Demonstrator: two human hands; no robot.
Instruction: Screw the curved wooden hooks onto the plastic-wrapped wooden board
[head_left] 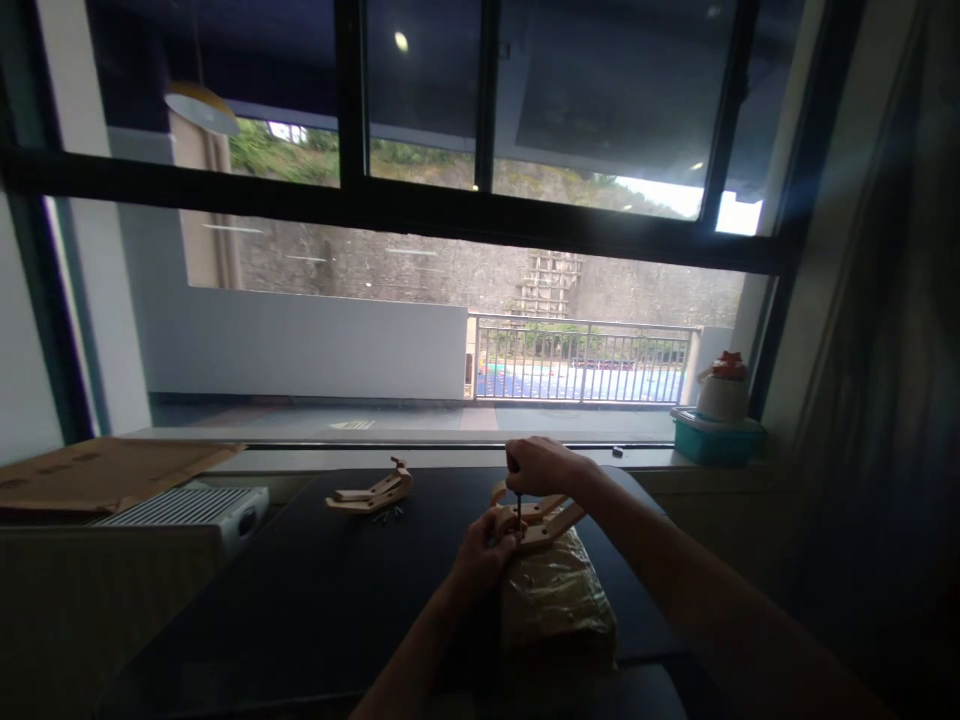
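My right hand [541, 467] is closed around the top of a screwdriver, most of its handle hidden in the fist. The dark shaft [519, 510] points straight down at a light wooden piece with holes [546, 530]. My left hand [484, 545] grips the near left end of that wooden piece, its fingers close to the screwdriver's tip. Under the piece lies a package wrapped in shiny brown tape [559, 600]. Farther left on the dark table, a similar wooden piece [373, 492] rests beside several small screws [388, 515].
The dark table [315, 590] reaches to a window sill. At the left, a flat piece of cardboard [112, 470] lies by a white slatted unit [187, 505]. A teal box [716, 437] with a white pot [722, 398] on it stands at the sill's right end.
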